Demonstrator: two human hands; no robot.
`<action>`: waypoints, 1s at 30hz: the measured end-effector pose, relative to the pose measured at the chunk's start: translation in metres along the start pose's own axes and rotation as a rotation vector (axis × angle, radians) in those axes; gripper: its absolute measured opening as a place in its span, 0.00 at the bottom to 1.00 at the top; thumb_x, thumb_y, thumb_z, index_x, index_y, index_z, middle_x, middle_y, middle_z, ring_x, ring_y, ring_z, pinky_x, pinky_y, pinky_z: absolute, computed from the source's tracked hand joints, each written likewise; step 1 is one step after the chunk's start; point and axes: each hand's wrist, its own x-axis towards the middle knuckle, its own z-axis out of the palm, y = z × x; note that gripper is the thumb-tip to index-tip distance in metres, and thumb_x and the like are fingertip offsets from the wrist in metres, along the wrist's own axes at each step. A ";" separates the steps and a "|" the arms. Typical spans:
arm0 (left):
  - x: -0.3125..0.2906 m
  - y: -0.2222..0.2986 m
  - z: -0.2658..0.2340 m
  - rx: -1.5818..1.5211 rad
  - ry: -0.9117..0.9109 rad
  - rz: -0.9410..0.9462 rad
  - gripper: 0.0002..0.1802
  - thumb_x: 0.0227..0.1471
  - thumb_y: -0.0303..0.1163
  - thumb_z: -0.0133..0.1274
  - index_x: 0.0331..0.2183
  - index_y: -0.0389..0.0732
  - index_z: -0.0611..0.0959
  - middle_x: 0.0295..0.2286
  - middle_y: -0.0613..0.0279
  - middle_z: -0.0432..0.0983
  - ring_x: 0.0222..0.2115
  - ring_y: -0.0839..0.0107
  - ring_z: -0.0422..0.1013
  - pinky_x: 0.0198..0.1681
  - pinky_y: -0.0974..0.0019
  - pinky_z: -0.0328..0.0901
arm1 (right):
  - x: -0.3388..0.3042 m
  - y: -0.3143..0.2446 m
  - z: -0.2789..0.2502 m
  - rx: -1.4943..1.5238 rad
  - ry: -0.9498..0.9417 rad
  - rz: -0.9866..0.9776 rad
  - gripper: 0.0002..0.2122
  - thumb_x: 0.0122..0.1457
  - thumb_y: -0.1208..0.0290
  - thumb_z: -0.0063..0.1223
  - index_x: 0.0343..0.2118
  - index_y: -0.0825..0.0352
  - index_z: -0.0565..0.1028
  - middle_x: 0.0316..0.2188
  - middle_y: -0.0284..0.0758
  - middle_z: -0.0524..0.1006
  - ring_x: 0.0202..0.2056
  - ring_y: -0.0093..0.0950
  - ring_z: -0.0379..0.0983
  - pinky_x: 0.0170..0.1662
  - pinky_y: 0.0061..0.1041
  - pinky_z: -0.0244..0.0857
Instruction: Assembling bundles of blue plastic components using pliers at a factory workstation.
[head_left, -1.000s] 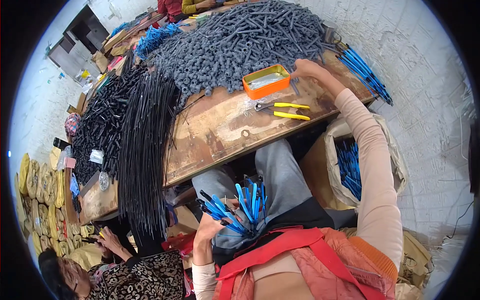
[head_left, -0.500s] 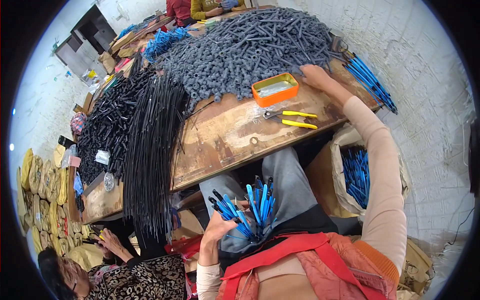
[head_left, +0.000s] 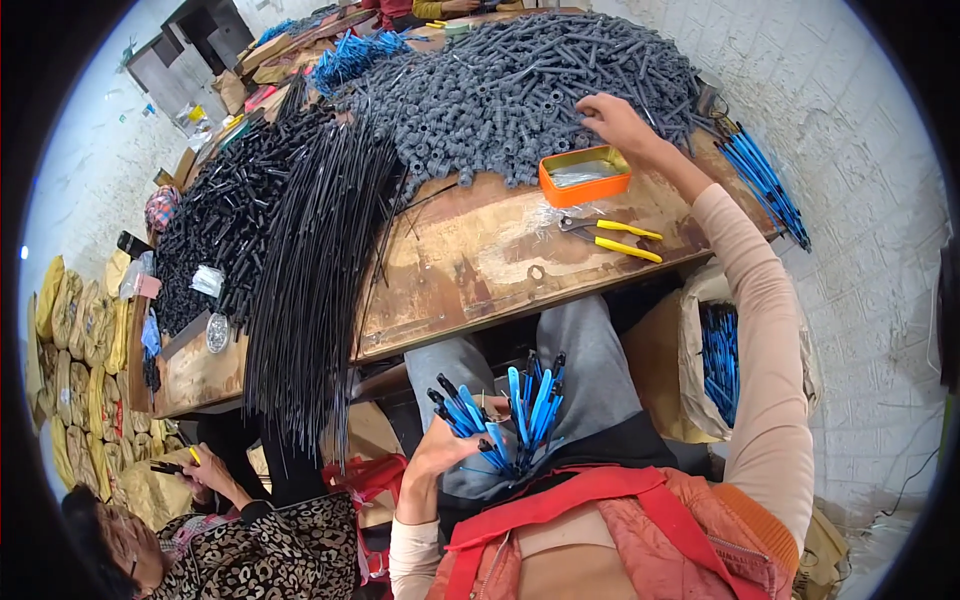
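Left hand [head_left: 440, 450]: wrapped round blue-and-black sticks [head_left: 540, 405], above the lap, tips fanned upward
Right hand [head_left: 615, 120]: arm stretched over bench [head_left: 430, 300], fingers at grey tubular parts [head_left: 500, 110]; grip unclear
Orange tin [head_left: 588, 191]: open, just below right hand, clear material inside
Pliers [head_left: 628, 240]: yellow handles, lying on bench in front of tin
Long black rods [head_left: 310, 270]: thick bunch, drooping over bench edge, left
Short black parts [head_left: 225, 215]: heap left of rods
Sack [head_left: 690, 350]: right of legs, mouth open, blue sticks inside
Co-worker [head_left: 280, 550]: lower left, patterned top, yellow-and-black tool in hand
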 end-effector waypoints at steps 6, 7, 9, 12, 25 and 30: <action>-0.003 0.011 0.000 0.103 -0.069 -0.020 0.26 0.38 0.19 0.60 0.45 0.33 0.78 0.41 0.58 0.77 0.41 0.72 0.72 0.45 0.67 0.67 | 0.007 -0.020 0.011 -0.213 0.064 0.372 0.15 0.59 0.62 0.49 0.37 0.71 0.77 0.33 0.50 0.78 0.39 0.48 0.75 0.43 0.41 0.68; -0.004 0.008 -0.002 0.100 -0.073 -0.015 0.26 0.38 0.19 0.60 0.45 0.33 0.78 0.41 0.58 0.77 0.41 0.72 0.72 0.45 0.67 0.67 | 0.011 -0.022 0.011 -0.328 0.102 0.487 0.16 0.58 0.61 0.49 0.37 0.71 0.77 0.34 0.51 0.78 0.41 0.49 0.75 0.44 0.41 0.69; -0.011 -0.004 -0.005 0.044 -0.042 0.036 0.26 0.37 0.19 0.61 0.43 0.33 0.79 0.40 0.59 0.78 0.41 0.72 0.72 0.45 0.67 0.67 | 0.019 -0.024 0.015 -0.319 0.017 0.513 0.17 0.58 0.60 0.49 0.37 0.72 0.78 0.35 0.53 0.78 0.42 0.50 0.74 0.44 0.42 0.69; -0.020 -0.001 0.005 0.025 0.015 0.018 0.24 0.37 0.21 0.63 0.41 0.33 0.79 0.41 0.58 0.77 0.41 0.72 0.72 0.46 0.66 0.67 | 0.021 -0.015 0.027 -0.331 -0.068 0.508 0.18 0.54 0.59 0.53 0.36 0.72 0.78 0.36 0.55 0.77 0.40 0.51 0.75 0.44 0.43 0.69; -0.027 0.018 0.036 0.336 -0.009 0.195 0.11 0.38 0.23 0.62 0.29 0.37 0.79 0.30 0.64 0.74 0.33 0.74 0.71 0.39 0.71 0.66 | -0.167 -0.257 -0.003 0.987 -0.488 0.391 0.11 0.59 0.66 0.55 0.39 0.68 0.76 0.29 0.34 0.77 0.28 0.22 0.77 0.34 0.20 0.71; -0.041 0.010 0.049 0.374 0.020 0.133 0.16 0.36 0.26 0.65 0.30 0.38 0.75 0.28 0.66 0.74 0.31 0.79 0.70 0.37 0.72 0.65 | -0.212 -0.307 0.012 1.294 -0.875 0.600 0.10 0.58 0.69 0.56 0.37 0.71 0.74 0.29 0.36 0.79 0.29 0.25 0.79 0.32 0.20 0.73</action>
